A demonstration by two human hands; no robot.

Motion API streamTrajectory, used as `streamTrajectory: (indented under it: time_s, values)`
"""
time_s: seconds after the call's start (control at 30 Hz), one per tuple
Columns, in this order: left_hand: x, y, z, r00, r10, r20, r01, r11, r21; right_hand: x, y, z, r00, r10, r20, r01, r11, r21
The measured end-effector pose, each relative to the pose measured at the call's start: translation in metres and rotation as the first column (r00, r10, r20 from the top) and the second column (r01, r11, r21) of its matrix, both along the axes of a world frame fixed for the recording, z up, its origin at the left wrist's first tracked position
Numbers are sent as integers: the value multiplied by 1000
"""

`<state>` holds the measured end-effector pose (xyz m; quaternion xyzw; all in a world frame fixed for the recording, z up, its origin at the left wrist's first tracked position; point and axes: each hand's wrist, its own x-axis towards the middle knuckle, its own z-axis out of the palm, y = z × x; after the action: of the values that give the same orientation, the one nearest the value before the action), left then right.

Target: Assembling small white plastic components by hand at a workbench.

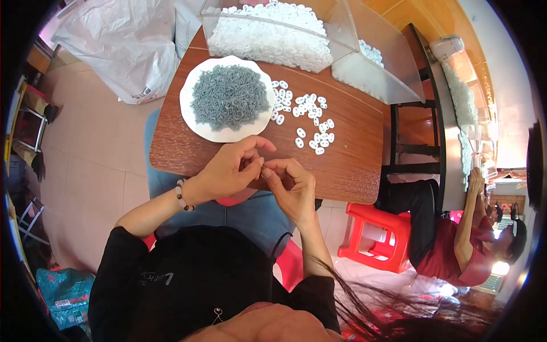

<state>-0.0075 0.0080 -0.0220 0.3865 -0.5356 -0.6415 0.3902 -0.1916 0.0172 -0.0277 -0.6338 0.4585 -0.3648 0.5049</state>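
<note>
My left hand (pixel 227 169) and my right hand (pixel 294 192) meet fingertip to fingertip over the table's near edge. Each pinches with thumb and fingers; whatever sits between them is too small and covered to make out. Just beyond my left hand stands a white plate (pixel 206 130) with a wavy rim, heaped with small grey spring-like pieces (pixel 231 94). Right of the plate, small white oval pieces (pixel 308 105), with dark holes or dots, lie loose on the brown wooden table (pixel 342 165).
Clear-walled bins (pixel 336 25) of white pieces line the table's far side. White plastic bags (pixel 122 45) lie at far left. A red stool (pixel 379 239) stands at right, where a co-worker in a dark red shirt (pixel 456 251) works at another table.
</note>
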Motion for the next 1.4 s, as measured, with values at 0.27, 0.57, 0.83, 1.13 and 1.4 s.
streamTrajectory:
  time_s: [0.27, 0.57, 0.83, 1.13, 1.4]
  values:
    - [-4, 7, -3, 994, 43, 96, -28, 989, -147, -3, 1, -2, 999, -20, -26, 19, 999, -26]
    - [-2, 7, 0, 989, 137, -54, -141, 986, -84, 0, 0, 11, 986, -97, 133, 94, 995, 31]
    - [-3, 9, -4, 967, 229, 108, -194, 946, -260, 1, 2, 1, 986, -168, -9, 167, 984, -67]
    - [-4, 11, 4, 968, 246, 41, -241, 965, -103, 2, 10, 7, 993, -114, 7, 114, 990, -78]
    - [1, 9, -5, 972, 226, -59, -224, 974, 37, 8, 5, 24, 942, -204, 265, 170, 975, 146]
